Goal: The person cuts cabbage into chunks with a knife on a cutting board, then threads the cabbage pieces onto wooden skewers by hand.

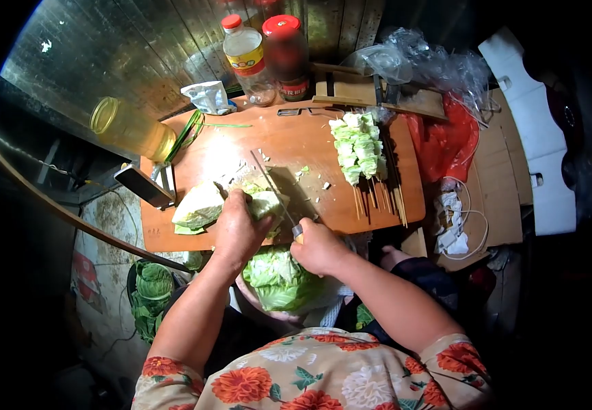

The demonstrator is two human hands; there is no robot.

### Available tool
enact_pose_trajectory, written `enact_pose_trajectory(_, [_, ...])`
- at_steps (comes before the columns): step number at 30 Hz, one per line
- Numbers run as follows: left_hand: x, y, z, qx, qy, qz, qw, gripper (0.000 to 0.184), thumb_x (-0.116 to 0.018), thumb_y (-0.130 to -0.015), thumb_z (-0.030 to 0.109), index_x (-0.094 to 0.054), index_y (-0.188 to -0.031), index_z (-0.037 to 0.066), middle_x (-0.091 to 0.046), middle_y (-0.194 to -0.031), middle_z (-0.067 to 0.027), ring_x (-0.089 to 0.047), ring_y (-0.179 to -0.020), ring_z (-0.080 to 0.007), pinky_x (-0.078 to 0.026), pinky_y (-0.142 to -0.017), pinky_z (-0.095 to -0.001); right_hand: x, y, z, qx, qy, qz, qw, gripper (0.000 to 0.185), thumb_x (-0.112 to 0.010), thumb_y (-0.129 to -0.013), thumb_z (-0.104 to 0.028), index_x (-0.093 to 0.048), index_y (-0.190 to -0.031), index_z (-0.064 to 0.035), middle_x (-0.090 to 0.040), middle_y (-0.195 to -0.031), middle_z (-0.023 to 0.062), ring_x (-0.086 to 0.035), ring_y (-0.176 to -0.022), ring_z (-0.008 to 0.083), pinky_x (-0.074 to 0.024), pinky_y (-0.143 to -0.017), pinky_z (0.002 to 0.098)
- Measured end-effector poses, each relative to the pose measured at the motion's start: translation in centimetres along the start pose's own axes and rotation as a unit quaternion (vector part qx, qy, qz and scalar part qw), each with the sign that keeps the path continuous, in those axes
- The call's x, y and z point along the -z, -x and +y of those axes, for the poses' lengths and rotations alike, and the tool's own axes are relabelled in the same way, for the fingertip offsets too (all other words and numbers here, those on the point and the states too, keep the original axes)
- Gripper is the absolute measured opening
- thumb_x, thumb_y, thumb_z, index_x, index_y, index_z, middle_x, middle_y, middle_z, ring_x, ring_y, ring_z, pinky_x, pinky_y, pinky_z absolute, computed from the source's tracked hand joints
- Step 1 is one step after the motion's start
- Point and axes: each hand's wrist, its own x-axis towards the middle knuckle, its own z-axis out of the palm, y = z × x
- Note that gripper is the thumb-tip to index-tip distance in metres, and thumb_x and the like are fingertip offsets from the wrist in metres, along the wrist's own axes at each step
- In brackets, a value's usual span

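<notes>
My left hand (240, 229) is closed on a piece of cabbage (266, 203) near the front edge of the wooden board (289, 147). My right hand (320, 247) grips a knife (277, 190) by its handle, the thin blade slanting away along the right side of that piece. Left of my left hand sits a larger cabbage wedge (199, 206). Small cabbage scraps lie around the blade. Below the board's front edge, cut cabbage leaves (279, 277) fill a container whose rim is mostly hidden.
Skewered cabbage (359, 149) lies at the board's right. A plastic bottle (247, 58) and a red-lidded jar (286, 58) stand behind. A glass jar (132, 130) and a phone (144, 186) are at left. Whole cabbages (152, 290) sit lower left; a red bag (446, 143) is right.
</notes>
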Motion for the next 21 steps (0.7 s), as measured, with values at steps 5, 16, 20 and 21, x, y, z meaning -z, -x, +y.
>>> enact_pose_trajectory(5, [-0.1, -0.3, -0.9, 0.013, 0.018, -0.006, 1.0, 0.048, -0.081, -0.073, 0.015, -0.051, -0.106, -0.002, -0.064, -0.093, -0.0213, -0.064, -0.084, -0.0325, -0.052, -0.076, -0.0393, -2.0, -1.2, 1.4, -0.028, 0.027, 0.021, 0.999, 0.03, -0.057, -0.082, -0.017, -0.053, -0.104, 0.0024, -0.065, -0.097, 0.0268, -0.063, -0.094, 0.0422, -0.0499, -0.084, 0.0477])
enact_pose_trajectory(16, [1.4, -3.6, -5.8, 0.206, 0.366, -0.087, 0.903, 0.062, -0.071, -0.079, -0.002, -0.042, -0.134, 0.0, -0.058, -0.114, -0.0177, -0.063, -0.091, -0.0232, -0.055, -0.073, -0.0326, 2.5, -0.1, 1.2, 0.019, 0.095, 0.148, 0.984, 0.03, -0.057, -0.081, -0.021, -0.057, -0.107, -0.0062, -0.066, -0.087, 0.0193, -0.064, -0.081, 0.0403, -0.0508, -0.075, 0.0478])
enact_pose_trajectory(20, [1.5, -3.9, -6.5, 0.239, 0.432, -0.107, 0.863, 0.052, -0.072, -0.078, -0.003, -0.047, -0.124, 0.001, -0.061, -0.103, -0.0155, -0.064, -0.079, -0.0212, -0.055, -0.067, -0.03, 2.6, -0.1, 3.8, 0.028, 0.173, 0.15, 0.973, 0.024, -0.057, -0.08, -0.017, -0.057, -0.101, -0.0048, -0.065, -0.085, 0.0206, -0.063, -0.082, 0.0427, -0.0504, -0.073, 0.0487])
enact_pose_trajectory(21, [1.8, -3.9, -6.6, 0.24, 0.434, -0.106, 0.862, 0.052, -0.072, -0.078, -0.003, -0.047, -0.124, 0.001, -0.061, -0.103, -0.0155, -0.064, -0.079, -0.0212, -0.055, -0.067, -0.03, 2.6, 0.4, 4.2, 0.054, 0.183, 0.153, 0.97, 0.02, -0.055, -0.082, -0.016, -0.058, -0.097, -0.0035, -0.065, -0.083, 0.0234, -0.064, -0.079, 0.0439, -0.0511, -0.072, 0.0502])
